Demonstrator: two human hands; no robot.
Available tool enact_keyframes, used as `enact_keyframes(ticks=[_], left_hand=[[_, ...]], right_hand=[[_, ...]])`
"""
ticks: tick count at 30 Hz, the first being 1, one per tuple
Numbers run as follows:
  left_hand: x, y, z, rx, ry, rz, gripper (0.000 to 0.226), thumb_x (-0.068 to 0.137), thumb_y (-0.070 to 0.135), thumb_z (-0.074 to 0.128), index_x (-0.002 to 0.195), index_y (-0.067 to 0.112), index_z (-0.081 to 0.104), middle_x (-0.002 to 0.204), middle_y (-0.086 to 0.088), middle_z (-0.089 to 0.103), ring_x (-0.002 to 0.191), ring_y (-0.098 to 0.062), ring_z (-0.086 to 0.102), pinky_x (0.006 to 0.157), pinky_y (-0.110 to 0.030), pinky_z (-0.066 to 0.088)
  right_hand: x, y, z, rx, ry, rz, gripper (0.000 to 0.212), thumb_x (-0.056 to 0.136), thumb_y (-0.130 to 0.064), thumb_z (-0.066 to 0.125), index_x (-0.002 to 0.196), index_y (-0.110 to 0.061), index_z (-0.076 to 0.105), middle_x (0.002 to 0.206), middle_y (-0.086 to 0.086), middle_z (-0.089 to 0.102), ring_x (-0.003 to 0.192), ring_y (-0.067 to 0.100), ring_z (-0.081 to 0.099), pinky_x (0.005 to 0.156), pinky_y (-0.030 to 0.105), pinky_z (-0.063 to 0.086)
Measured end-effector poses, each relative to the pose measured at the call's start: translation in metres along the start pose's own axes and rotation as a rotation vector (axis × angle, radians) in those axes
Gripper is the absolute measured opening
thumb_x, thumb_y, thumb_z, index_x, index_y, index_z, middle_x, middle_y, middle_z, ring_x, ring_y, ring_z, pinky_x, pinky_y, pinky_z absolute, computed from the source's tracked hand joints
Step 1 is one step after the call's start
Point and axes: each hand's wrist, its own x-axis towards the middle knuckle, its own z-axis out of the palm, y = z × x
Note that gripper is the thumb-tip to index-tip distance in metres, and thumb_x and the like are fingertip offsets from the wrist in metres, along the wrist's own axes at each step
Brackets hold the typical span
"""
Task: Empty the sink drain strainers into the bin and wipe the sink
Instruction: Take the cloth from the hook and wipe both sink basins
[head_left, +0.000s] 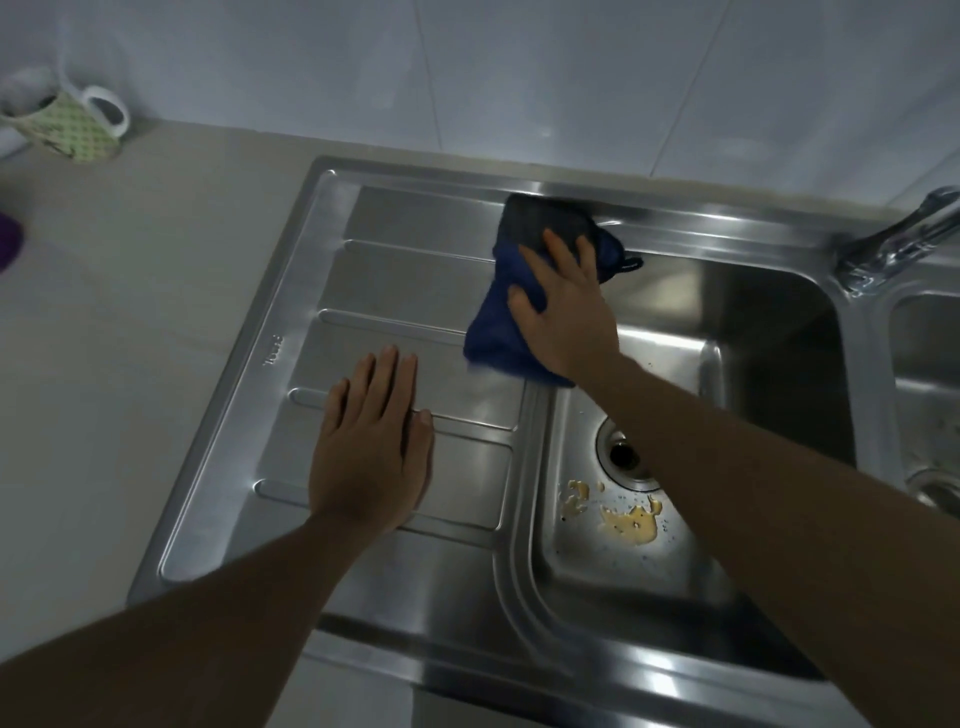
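Observation:
A stainless steel sink (291, 395) with a ribbed drainboard fills the middle of the head view. My right hand (563, 306) presses a dark blue cloth (498, 343) flat against the drainboard's far right end, beside the basin. My left hand (371, 452) lies flat, fingers straight, on the drainboard ribs. The left basin (675, 364) has an open drain hole (623, 454) with no strainer visible in it, and a yellow residue patch (631, 522) near the drain. My right forearm crosses over the basin.
A second basin (930, 395) sits at the right edge, with a chrome tap (893, 244) between the two. A green patterned mug (67, 127) stands on the beige counter at far left, near a purple object (8, 241). White wall tiles run behind.

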Motion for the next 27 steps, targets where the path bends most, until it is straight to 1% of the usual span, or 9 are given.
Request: enact_keyframes(ticks=[3, 5, 8, 11, 14, 17, 20, 24, 27], left_hand=[[0.001, -0.001, 0.002, 0.005, 0.007, 0.0, 0.062, 0.102, 0.04, 0.018, 0.158, 0.013, 0.023, 0.166, -0.009, 0.021, 0.154, -0.027, 0.016, 0.124, -0.048, 0.016], [0.001, -0.002, 0.003, -0.002, 0.007, 0.002, 0.062, 0.102, 0.039, 0.018, 0.158, 0.013, 0.023, 0.166, -0.009, 0.021, 0.154, -0.027, 0.016, 0.124, -0.048, 0.016], [0.0, -0.003, 0.004, 0.002, 0.001, 0.005, 0.061, 0.103, 0.038, 0.017, 0.159, 0.014, 0.021, 0.166, -0.008, 0.02, 0.154, -0.027, 0.014, 0.124, -0.048, 0.015], [0.0, -0.004, 0.005, 0.003, 0.006, 0.006, 0.061, 0.104, 0.037, 0.014, 0.159, 0.013, 0.021, 0.166, -0.008, 0.02, 0.154, -0.026, 0.014, 0.124, -0.048, 0.015], [-0.001, -0.004, 0.006, -0.006, 0.015, 0.009, 0.06, 0.104, 0.037, 0.014, 0.159, 0.013, 0.02, 0.166, -0.007, 0.019, 0.155, -0.025, 0.014, 0.125, -0.047, 0.014], [0.0, -0.005, 0.007, -0.008, 0.017, 0.0, 0.06, 0.104, 0.036, 0.013, 0.16, 0.014, 0.017, 0.167, -0.006, 0.016, 0.155, -0.023, 0.011, 0.125, -0.045, 0.011], [-0.001, -0.004, 0.007, 0.009, 0.003, -0.013, 0.061, 0.103, 0.037, 0.009, 0.16, 0.016, 0.014, 0.168, -0.004, 0.012, 0.155, -0.022, 0.009, 0.126, -0.045, 0.01], [-0.002, -0.001, 0.005, 0.012, -0.023, -0.042, 0.062, 0.102, 0.04, 0.006, 0.161, 0.018, 0.007, 0.169, -0.004, 0.006, 0.156, -0.023, 0.004, 0.126, -0.046, 0.006], [-0.007, 0.011, 0.005, -0.028, -0.045, -0.053, 0.064, 0.103, 0.041, 0.007, 0.16, 0.013, 0.007, 0.168, -0.007, 0.005, 0.155, -0.027, 0.004, 0.126, -0.045, 0.004]], right_hand=[[0.019, -0.008, 0.001, 0.109, 0.077, 0.18, 0.055, 0.102, -0.037, 0.044, 0.154, -0.02, 0.034, 0.165, 0.006, 0.015, 0.151, 0.036, 0.0, 0.122, 0.044, 0.01], [0.01, -0.015, 0.006, 0.157, 0.116, 0.221, 0.056, 0.103, -0.037, 0.043, 0.155, -0.021, 0.03, 0.166, 0.005, 0.012, 0.152, 0.033, 0.001, 0.12, 0.043, 0.014], [-0.035, -0.02, 0.013, 0.259, 0.096, 0.244, 0.058, 0.104, -0.039, 0.041, 0.158, -0.026, 0.022, 0.167, 0.002, 0.007, 0.144, 0.033, 0.032, 0.107, 0.042, 0.039], [-0.083, -0.023, 0.02, 0.267, 0.014, 0.249, 0.062, 0.104, -0.044, 0.037, 0.158, -0.033, 0.009, 0.167, 0.001, 0.007, 0.123, 0.037, 0.055, 0.093, 0.04, 0.045], [-0.086, -0.018, 0.017, 0.308, -0.044, 0.223, 0.062, 0.105, -0.045, 0.035, 0.158, -0.032, 0.005, 0.167, 0.002, 0.007, 0.136, 0.033, 0.044, 0.106, 0.044, 0.038], [-0.082, -0.023, 0.013, 0.582, -0.008, 0.314, 0.062, 0.106, -0.042, 0.036, 0.159, -0.03, 0.008, 0.163, 0.002, 0.025, 0.142, 0.024, 0.037, 0.117, 0.043, 0.031], [-0.115, -0.032, 0.017, 0.665, -0.018, 0.397, 0.059, 0.104, -0.048, 0.036, 0.157, -0.037, 0.012, 0.149, 0.006, 0.047, 0.131, 0.022, 0.05, 0.11, 0.041, 0.039], [-0.178, -0.033, 0.02, 0.689, -0.166, 0.401, 0.057, 0.1, -0.055, 0.039, 0.151, -0.047, 0.015, 0.137, -0.014, 0.047, 0.118, 0.004, 0.047, 0.095, 0.026, 0.037], [-0.207, -0.019, 0.014, 0.822, -0.368, 0.412, 0.05, 0.1, -0.046, 0.037, 0.148, -0.05, 0.023, 0.135, -0.019, 0.043, 0.117, -0.004, 0.047, 0.099, 0.016, 0.03]])
